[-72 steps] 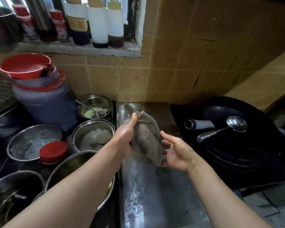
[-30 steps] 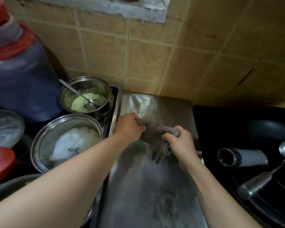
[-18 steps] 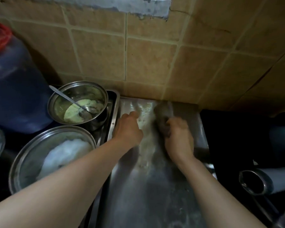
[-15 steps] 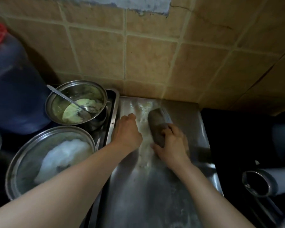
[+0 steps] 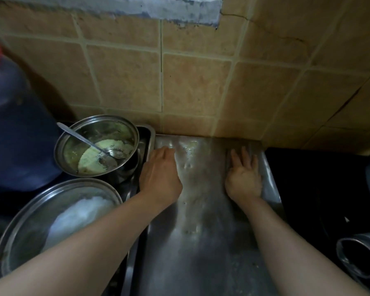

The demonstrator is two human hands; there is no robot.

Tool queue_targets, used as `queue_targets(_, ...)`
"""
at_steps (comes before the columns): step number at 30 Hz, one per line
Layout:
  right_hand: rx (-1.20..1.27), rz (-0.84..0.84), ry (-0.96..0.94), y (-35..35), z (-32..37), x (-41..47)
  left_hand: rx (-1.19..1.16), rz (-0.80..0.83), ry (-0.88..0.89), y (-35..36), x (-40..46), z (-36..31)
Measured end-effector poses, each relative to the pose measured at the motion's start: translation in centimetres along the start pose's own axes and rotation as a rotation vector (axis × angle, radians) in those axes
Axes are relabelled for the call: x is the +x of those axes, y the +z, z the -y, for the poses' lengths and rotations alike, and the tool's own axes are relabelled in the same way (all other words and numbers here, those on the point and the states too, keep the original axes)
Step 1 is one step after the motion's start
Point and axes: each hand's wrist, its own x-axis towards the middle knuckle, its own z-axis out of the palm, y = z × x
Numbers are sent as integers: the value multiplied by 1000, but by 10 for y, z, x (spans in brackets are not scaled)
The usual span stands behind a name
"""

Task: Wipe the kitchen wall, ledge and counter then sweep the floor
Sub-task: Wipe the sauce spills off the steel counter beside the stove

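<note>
My right hand [image 5: 242, 176] lies flat on the counter [image 5: 201, 253], fingers straight toward 12 o'clock. Cloth not discernible, presumably beneath them. My left hand [image 5: 160, 174], at 9 o'clock, loosely bent, holds nothing.

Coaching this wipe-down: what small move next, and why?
Probably slide the flat right hand leftward across the back of the stainless steel counter: pale yellowish smears lie there between it and the left hand, by the beige tiled wall.
</note>
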Motion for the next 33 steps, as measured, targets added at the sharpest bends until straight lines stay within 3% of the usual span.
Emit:
queue_targets(3,43,-38,32,6,8,7,-13,11,32,5,10,-3)
queue_targets(7,77,-152,-110,13,9,-14,-32,87,57,13,18,-13)
queue_targets(14,66,-113,240,-5,-35,27,-60,109,103,32,36,-36)
queue_targets(20,111,-252,146,5,-25,60,12,86,153,37,48,-34)
queue_targets(22,194,-320,6,9,-11,51,37,96,137,36,49,-30)
queue_targets(25,226,-274,-180,15,-5,40,51,108,106,32,48,-28)
queue_targets(30,135,-278,99,7,-30,67,64,79,105,23,45,-19)
queue_targets(33,172,-341,85,18,3,64,42,66,89,18,43,-11)
